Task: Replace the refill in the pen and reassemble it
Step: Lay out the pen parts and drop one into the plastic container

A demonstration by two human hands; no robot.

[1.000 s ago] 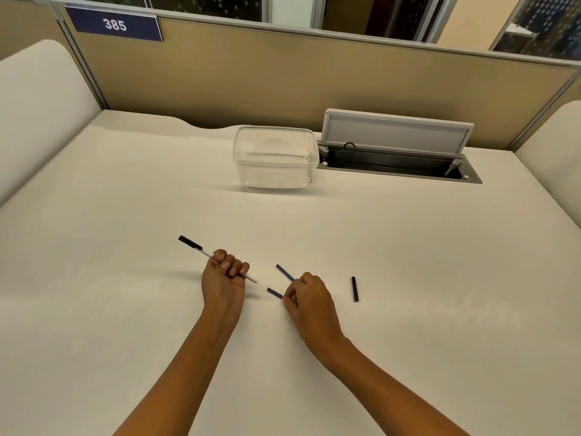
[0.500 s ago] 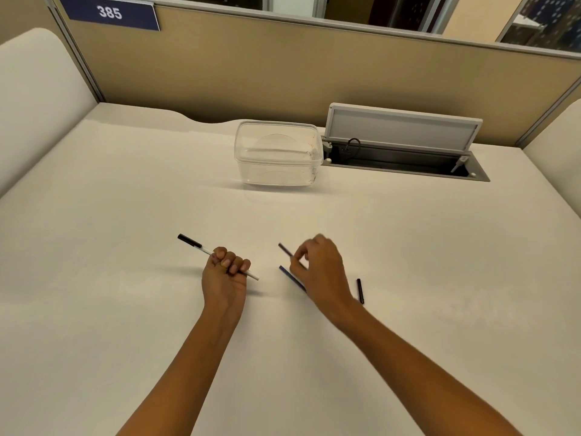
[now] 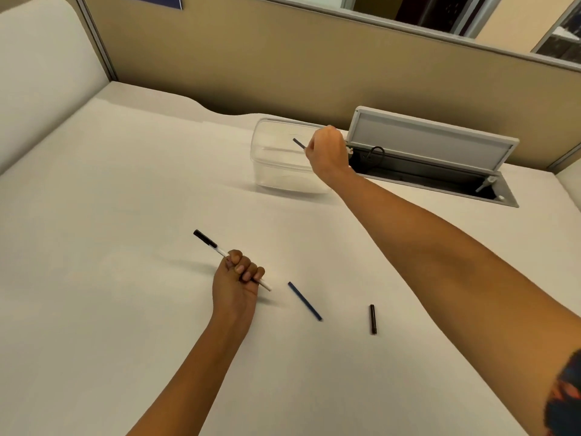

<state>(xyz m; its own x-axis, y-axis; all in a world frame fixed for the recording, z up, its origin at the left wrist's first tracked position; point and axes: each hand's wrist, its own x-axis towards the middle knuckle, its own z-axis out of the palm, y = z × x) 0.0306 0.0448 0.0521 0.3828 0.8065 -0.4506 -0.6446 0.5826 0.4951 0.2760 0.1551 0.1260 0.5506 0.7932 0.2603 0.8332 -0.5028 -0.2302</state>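
My left hand (image 3: 236, 280) is closed around a white pen barrel (image 3: 265, 285) with a black cap end (image 3: 204, 238), resting low over the table. My right hand (image 3: 327, 151) is stretched far forward over the clear plastic box (image 3: 276, 171), pinching a thin dark refill (image 3: 299, 143) whose end sticks out to the left. A second blue refill (image 3: 304, 300) lies on the table to the right of my left hand. A short black pen piece (image 3: 373, 319) lies further right.
An open cable hatch (image 3: 434, 143) with a raised grey lid sits behind and to the right of the box. A tan partition wall (image 3: 283, 64) runs along the back of the white table (image 3: 125, 184).
My right hand lifted one refill off the table and carried it forward, up over the clear box. The other refill stayed on the table. My left hand kept holding the pen barrel.
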